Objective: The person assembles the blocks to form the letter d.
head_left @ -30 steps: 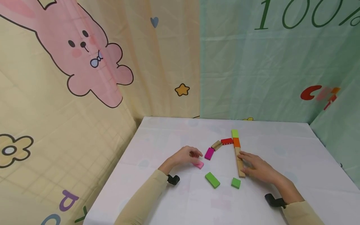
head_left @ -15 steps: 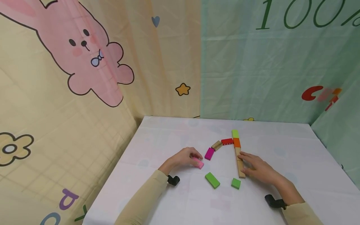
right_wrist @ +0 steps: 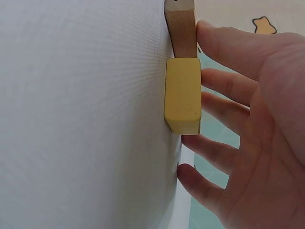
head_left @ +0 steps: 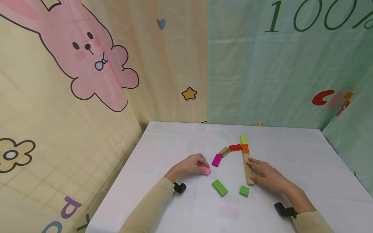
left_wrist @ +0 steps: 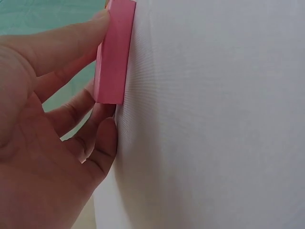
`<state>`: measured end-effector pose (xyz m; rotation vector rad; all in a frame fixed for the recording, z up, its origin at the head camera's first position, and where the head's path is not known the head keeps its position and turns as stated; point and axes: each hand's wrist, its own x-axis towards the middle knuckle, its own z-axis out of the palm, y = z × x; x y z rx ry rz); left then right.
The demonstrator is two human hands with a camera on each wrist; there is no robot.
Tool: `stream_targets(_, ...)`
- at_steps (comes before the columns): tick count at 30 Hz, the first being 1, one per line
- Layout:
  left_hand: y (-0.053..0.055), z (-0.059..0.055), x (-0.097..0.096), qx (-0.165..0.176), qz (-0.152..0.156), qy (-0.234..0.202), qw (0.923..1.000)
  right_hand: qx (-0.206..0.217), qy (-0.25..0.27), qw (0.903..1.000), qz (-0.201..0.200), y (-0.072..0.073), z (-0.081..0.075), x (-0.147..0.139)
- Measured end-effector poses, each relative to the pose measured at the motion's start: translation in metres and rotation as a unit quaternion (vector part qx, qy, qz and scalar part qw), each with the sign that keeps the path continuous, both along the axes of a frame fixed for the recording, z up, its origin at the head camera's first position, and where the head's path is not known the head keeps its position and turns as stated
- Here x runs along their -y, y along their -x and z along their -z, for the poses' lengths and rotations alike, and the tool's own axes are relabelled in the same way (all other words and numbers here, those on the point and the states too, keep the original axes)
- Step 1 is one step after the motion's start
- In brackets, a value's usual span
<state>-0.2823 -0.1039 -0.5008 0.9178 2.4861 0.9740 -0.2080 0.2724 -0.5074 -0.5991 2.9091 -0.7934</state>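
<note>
My left hand (head_left: pixel 193 164) pinches a pink block (head_left: pixel 205 170) lying on the table. In the left wrist view the thumb presses one face of that pink block (left_wrist: pixel 113 57); other fingertips are partly hidden behind it. My right hand (head_left: pixel 269 174) lies along the right side of a straight row, its fingers loosely extended. The row has plain wooden blocks (head_left: pixel 249 174), an orange block (head_left: pixel 245 148) and a lime block (head_left: pixel 243 139). In the right wrist view a yellowish block (right_wrist: pixel 183 90) and a brownish wooden block (right_wrist: pixel 183 28) stand beside the thumb and fingertips.
From the row's upper part a curve runs left: a red block (head_left: pixel 235 148), a brown wooden block (head_left: pixel 224 151) and a magenta block (head_left: pixel 217 160). Nearer lie a long green block (head_left: pixel 220 188) and a small green block (head_left: pixel 244 191). A white cloth covers the table (head_left: pixel 186 210).
My left fingers have settled onto the pink block and show more of it. My right hand and the other blocks stay in place; the head view shifts slightly.
</note>
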Motion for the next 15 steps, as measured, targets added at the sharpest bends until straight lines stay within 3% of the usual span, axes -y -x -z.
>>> stream_targets(15,-0.012,-0.008,-0.003,-0.025,-0.011,0.021,0.9994,-0.003,0.000,1.0000,-0.006,-0.002,-0.004,0.001)
